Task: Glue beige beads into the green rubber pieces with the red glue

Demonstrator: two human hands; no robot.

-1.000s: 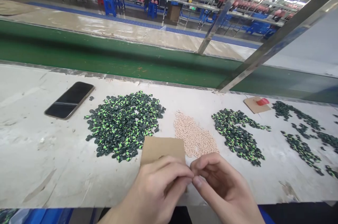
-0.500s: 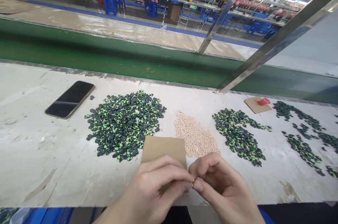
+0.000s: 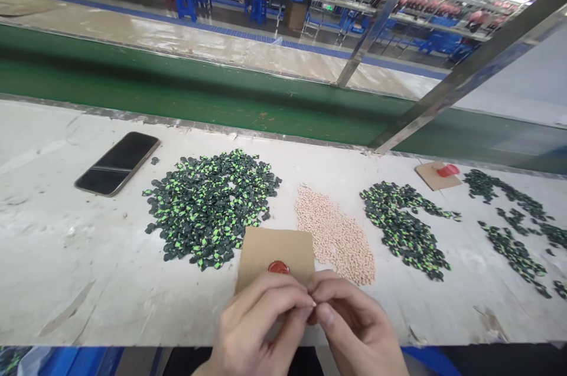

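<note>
Head view: wrists cut off by the lower edge. Left hand (image 3: 259, 323) and right hand (image 3: 349, 326) pinched together at the fingertips over something too small to identify. Just above, flat cardboard square (image 3: 274, 252) bearing a glossy red blob (image 3: 279, 267), on scuffed white counter (image 3: 66, 258).

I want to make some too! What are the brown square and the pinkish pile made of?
The brown square looks like plain cardboard: flat, matte, with cut edges. The pinkish pile seems to be small plastic beads, smooth and alike, though they are too tiny to be sure.
</note>
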